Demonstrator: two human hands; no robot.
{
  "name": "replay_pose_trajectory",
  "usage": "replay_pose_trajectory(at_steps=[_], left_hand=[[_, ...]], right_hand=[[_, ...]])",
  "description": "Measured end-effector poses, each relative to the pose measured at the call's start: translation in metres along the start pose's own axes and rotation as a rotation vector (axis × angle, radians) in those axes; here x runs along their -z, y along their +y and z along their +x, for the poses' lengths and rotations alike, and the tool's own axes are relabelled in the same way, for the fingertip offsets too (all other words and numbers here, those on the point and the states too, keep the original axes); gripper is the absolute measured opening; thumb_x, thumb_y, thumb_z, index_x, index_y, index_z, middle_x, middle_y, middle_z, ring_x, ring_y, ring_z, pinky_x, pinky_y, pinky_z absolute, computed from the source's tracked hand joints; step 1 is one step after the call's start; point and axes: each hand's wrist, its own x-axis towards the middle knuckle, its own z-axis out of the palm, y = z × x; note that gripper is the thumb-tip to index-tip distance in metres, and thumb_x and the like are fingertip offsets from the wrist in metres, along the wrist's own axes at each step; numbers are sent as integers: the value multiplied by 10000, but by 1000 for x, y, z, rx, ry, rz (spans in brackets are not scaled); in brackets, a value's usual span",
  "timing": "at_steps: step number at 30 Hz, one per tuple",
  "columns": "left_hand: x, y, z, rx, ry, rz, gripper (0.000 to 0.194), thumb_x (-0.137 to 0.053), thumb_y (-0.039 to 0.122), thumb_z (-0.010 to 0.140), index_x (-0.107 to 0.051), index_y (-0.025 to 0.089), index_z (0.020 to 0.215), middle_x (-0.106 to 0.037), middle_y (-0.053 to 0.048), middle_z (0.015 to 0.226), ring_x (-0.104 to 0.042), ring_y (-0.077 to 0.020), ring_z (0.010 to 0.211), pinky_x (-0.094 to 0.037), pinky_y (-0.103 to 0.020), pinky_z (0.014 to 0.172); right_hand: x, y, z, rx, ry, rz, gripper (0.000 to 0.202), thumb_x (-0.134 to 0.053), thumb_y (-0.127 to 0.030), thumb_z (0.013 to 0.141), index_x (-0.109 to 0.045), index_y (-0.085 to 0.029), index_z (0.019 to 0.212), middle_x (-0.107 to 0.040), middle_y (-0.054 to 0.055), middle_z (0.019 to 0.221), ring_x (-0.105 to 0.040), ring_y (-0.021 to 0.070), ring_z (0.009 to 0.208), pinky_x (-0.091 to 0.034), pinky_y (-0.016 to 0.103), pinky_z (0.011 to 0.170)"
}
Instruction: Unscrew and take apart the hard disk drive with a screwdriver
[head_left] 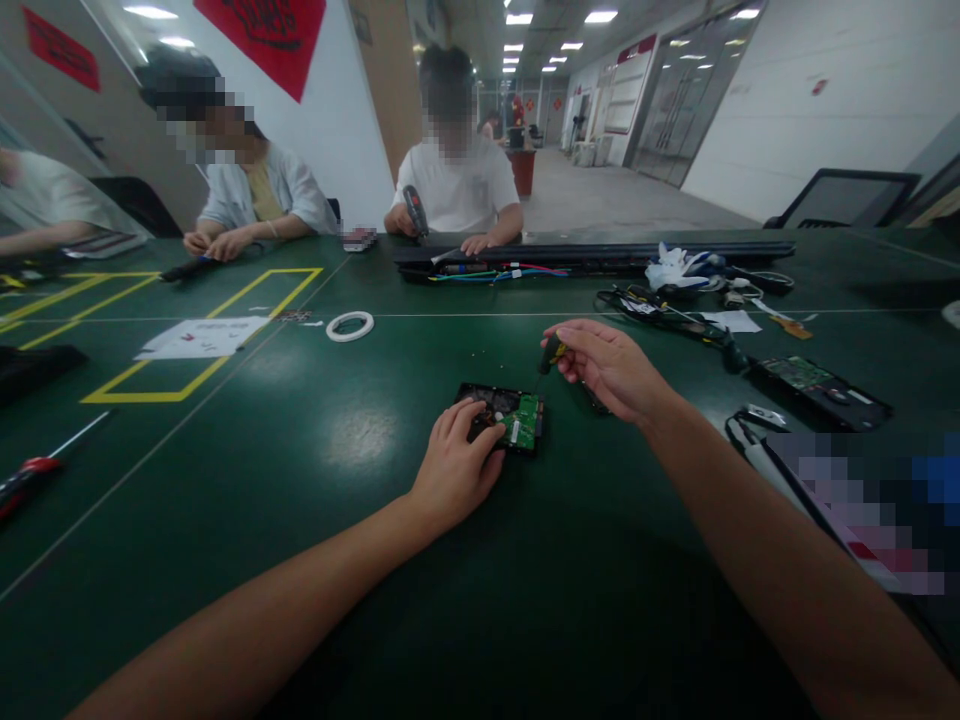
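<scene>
A hard drive [523, 428] lies flat on the green table [300, 480], its green circuit board facing up. My left hand [457, 455] rests on the drive's left side, fingers spread over it and thumb near the board. In my right hand [607, 365] is a small black and yellow screwdriver [553, 352], pinched between thumb and fingers. Its thin shaft points down toward the drive's upper right corner; whether the tip touches is too small to tell. A dark object [596, 398] lies partly hidden beneath my right hand.
Another hard drive [821, 390], cables [652, 308] and white gloves [679, 268] lie at the right. A long black bar [600, 255] crosses the back, where a person holds a power tool [415, 210]. Left are a tape roll [349, 326] and red screwdriver [37, 470].
</scene>
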Motion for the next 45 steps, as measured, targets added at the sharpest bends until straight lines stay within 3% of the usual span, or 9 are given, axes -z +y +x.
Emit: replay_pose_trajectory(at_steps=[8, 12, 16, 22, 28, 33, 45], left_hand=[[1, 2, 2, 6, 6, 5, 305, -638, 231, 956, -663, 260, 1259, -497, -131, 1464, -428, -370, 1420, -456, -631, 1121], [1, 1, 1, 5, 4, 5, 305, -646, 244, 956, -664, 265, 1260, -495, -126, 1467, -428, -373, 1420, -465, -633, 1113], [1, 2, 1, 10, 3, 6, 290, -640, 249, 965, -666, 259, 1253, -497, -129, 1464, -422, -373, 1424, -458, -635, 1121], [2, 2, 2, 5, -4, 4, 295, -643, 235, 960, -663, 257, 1253, -487, -129, 1479, -419, -371, 1423, -453, -636, 1124], [2, 2, 2, -1, 8, 13, 291, -650, 246, 961, -661, 268, 1251, -497, -124, 1464, -434, -367, 1411, -467, -638, 1109], [0, 2, 5, 7, 14, 32, 275, -661, 265, 963, -669, 256, 1237, -494, -131, 1463, -440, -371, 1401, -469, -633, 1107], [-1, 1, 4, 3, 12, 15, 304, -653, 270, 961, -670, 239, 1263, -506, -140, 1445, -445, -366, 1397, -453, -610, 1130]], right_hand=[[-1, -1, 0, -47, -16, 28, 172, -762, -354, 859, -671, -226, 930, -751, 64, 988, -551, 140, 680, -401, 282, 565], [0, 0, 1, -54, -23, 16, 186, -726, -349, 878, -728, -235, 1025, -722, 56, 961, -528, 131, 642, -369, 284, 530], [0, 0, 1, -52, -58, -4, 200, -704, -380, 898, -764, -212, 989, -708, 68, 993, -518, 122, 633, -367, 287, 515], [-1, -1, -1, -43, -54, 8, 202, -734, -395, 881, -765, -215, 969, -713, 60, 960, -540, 129, 647, -412, 276, 527], [-2, -2, -1, -38, -79, 33, 190, -738, -381, 907, -745, -206, 980, -755, 95, 1096, -593, 128, 686, -472, 291, 598], [1, 1, 3, -59, -64, 100, 187, -679, -369, 943, -715, -189, 980, -757, 111, 1048, -640, 157, 723, -496, 301, 617], [2, 1, 1, -41, -40, -3, 237, -740, -412, 898, -772, -219, 1032, -742, 76, 1020, -545, 129, 667, -409, 287, 549]])
